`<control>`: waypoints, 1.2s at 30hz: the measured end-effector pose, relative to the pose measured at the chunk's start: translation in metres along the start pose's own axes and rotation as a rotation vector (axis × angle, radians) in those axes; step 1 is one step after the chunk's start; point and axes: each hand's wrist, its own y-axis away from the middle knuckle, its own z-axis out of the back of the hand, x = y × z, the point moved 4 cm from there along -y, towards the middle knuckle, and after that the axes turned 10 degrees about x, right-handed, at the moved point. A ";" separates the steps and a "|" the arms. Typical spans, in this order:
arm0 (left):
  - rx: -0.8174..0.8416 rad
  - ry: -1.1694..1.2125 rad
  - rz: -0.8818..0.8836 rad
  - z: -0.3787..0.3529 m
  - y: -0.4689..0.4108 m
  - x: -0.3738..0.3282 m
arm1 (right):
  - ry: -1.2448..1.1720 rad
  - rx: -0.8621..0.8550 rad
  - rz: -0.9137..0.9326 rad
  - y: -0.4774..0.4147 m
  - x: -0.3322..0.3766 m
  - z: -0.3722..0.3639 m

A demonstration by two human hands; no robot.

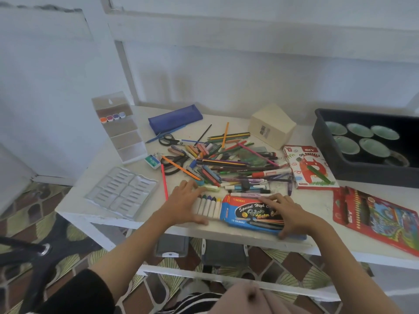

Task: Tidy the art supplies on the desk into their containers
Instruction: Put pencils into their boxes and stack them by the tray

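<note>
The left hand (186,201) lies flat and spread against the near ends of a row of markers (209,206), fingers straight, gripping nothing. The right hand (291,214) clasps the blue marker box (247,214), fingers over its top and thumb at its near edge. The markers stick halfway out of the box's left mouth, so the step in hand looks like sliding them home.

All of this sits at the front edge of the white desk (317,207). At the far right stands a black tub (374,175) of bowls. The loose pile of pencils and pens (226,164) fills the middle, just beyond both hands. A red pencil box (381,220) lies to the right, an oil pastels box (308,166) behind it, and a clear plastic insert (122,193) to the left. A pink pencil (164,182) rests just beside the left wrist.

The likely trouble is a skewed push. If the markers fan out, one may catch the cardboard mouth and buckle it. The box is close to the desk's edge, so a hard shove against a loose hold could tip it off. The left forearm could also nudge the pink pencil over the side.
</note>
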 end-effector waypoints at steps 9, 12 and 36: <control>-0.031 0.485 -0.033 -0.002 0.002 -0.016 | -0.116 -0.100 0.094 -0.005 0.022 -0.001; -0.126 0.644 -0.128 0.002 0.002 -0.031 | -0.200 -0.144 0.153 -0.007 0.038 0.003; -0.849 1.206 0.030 0.089 0.044 -0.038 | -0.745 -0.407 0.539 -0.039 0.135 0.060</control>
